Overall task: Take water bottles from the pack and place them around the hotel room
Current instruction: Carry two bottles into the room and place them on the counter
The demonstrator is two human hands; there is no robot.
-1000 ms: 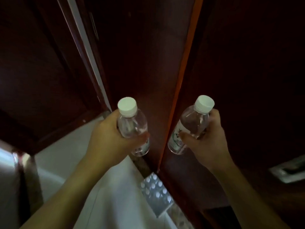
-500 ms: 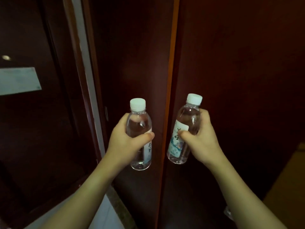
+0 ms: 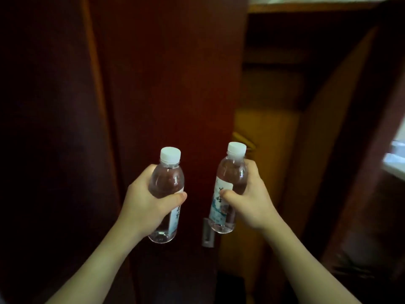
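I carry two small clear water bottles with white caps in front of me. My left hand point(image 3: 145, 202) grips the left bottle point(image 3: 167, 183) around its middle, thumb across the front, bottle upright. My right hand point(image 3: 252, 200) grips the right bottle point(image 3: 230, 181), which tilts slightly to the right and shows a white and blue label. The two bottles are apart, roughly a hand's width between them. The bottle pack is out of view.
A dark red wooden door panel point(image 3: 171, 84) fills the middle, with a small metal handle point(image 3: 207, 233) low on its right edge. To the right an opening shows a yellowish interior point(image 3: 274, 132). A bright surface point(image 3: 394, 156) sits at the far right edge.
The view has swung up and to the right: the white floor and bottle pack below dropped out of sight and the opening at right appeared. Both hands kept hold of their bottles.
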